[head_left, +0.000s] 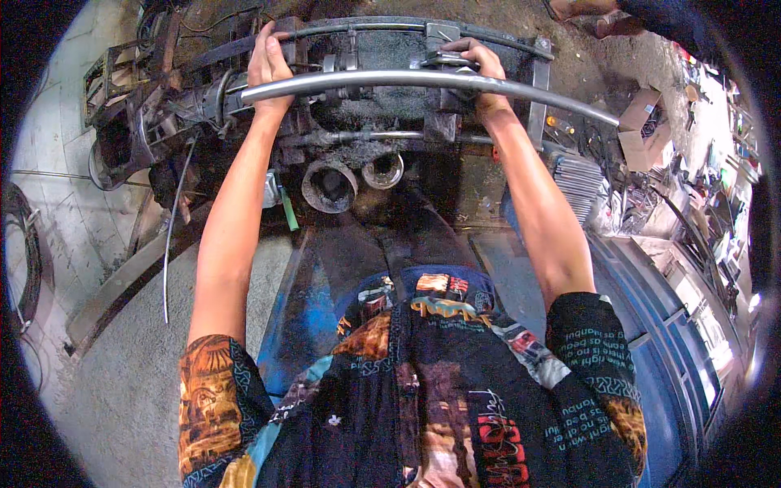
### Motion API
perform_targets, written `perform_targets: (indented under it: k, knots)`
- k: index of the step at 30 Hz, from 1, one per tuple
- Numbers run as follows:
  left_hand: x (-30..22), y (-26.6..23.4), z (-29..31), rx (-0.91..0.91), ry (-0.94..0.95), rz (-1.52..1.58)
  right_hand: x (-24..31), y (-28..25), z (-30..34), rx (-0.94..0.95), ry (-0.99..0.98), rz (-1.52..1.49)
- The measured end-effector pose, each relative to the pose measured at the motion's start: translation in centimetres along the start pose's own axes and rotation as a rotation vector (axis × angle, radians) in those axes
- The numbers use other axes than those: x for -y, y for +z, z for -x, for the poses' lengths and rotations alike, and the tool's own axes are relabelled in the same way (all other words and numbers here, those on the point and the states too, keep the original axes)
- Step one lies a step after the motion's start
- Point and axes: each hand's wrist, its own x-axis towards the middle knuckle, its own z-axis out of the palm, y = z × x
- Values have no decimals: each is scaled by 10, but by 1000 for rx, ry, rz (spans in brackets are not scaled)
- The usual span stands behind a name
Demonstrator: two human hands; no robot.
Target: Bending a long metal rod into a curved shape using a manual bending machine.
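Note:
A long, shiny metal pipe (366, 79) lies crosswise in front of me, its ends curving slightly downward in the picture. My left hand (270, 65) supports it near its left end, with the fingers pointing away beyond the pipe. Farther right, my right hand (486, 71) is under the pipe, its fingers bent toward the left. The pipe covers part of both hands, so the full grip does not show. Behind and below the pipe stands a dark, greasy machine (390, 49) with rails and clamp-like blocks. A dark block (442, 126) shows just below the pipe near my right hand.
Two round metal openings (329, 185) face me below the machine. A green-handled tool (289, 210) lies near my left forearm. To the right are an open cardboard box (643, 130), a ribbed grey motor housing (578, 183) and clutter. Another person's hand (582, 10) appears at the top right.

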Motion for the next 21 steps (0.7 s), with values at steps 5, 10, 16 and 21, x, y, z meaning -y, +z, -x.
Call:
perform_targets:
  k: [5,10,16,21]
  knots:
    - [3,3,-3,-63,5,-29,14,3,5,-104,-30,38]
    - [13,-4,0,-83,44,-113,-1,14,21,-365,-324,538]
    - [-25,-38,74,-79,-17,-256,73,26,100,-248,-110,830]
    - [-65,-90,182,-182,-281,-365,159,27,149,110,-58,723]
